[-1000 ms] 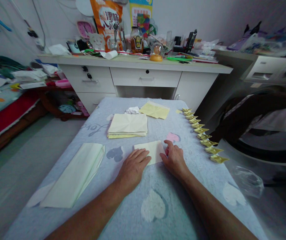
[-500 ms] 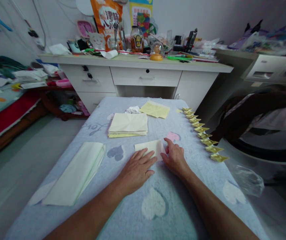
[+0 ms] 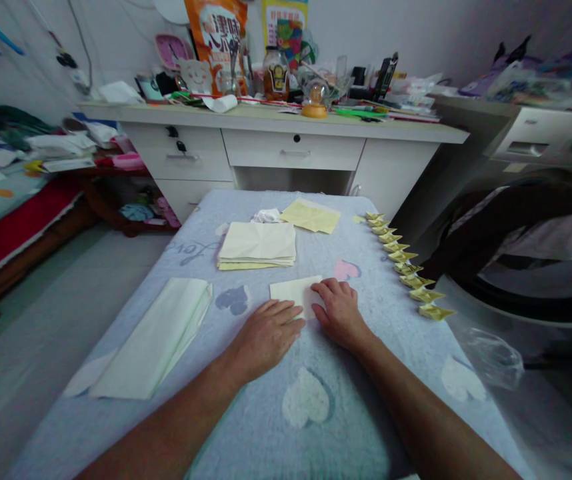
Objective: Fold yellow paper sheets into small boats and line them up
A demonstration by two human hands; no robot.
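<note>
A small pale sheet of folded paper (image 3: 290,289) lies on the cloth-covered table between my hands. My left hand (image 3: 270,332) rests flat over its lower left part, fingers stretched out. At the paper's right edge is my right hand (image 3: 339,308), its fingers bent and spread, thumb apart from the forefinger, fingertips touching the sheet. Beyond them sits a stack of creased cream paper (image 3: 257,243), with yellow sheets (image 3: 311,215) behind it to the right. Several folded yellow paper boats (image 3: 409,269) stand in a row along the table's right side.
A long folded pale green paper (image 3: 159,340) lies at the table's left. Behind the stack is a crumpled white tissue (image 3: 267,216). A white desk (image 3: 293,148) laden with clutter stands beyond the table, a washing machine (image 3: 531,143) at the right, and a clear plastic bag (image 3: 491,360) beside the table.
My right hand has moved slightly left, over the paper's right edge, and its forefinger has bent. My left hand has slid a little down and left. The view has shifted slightly.
</note>
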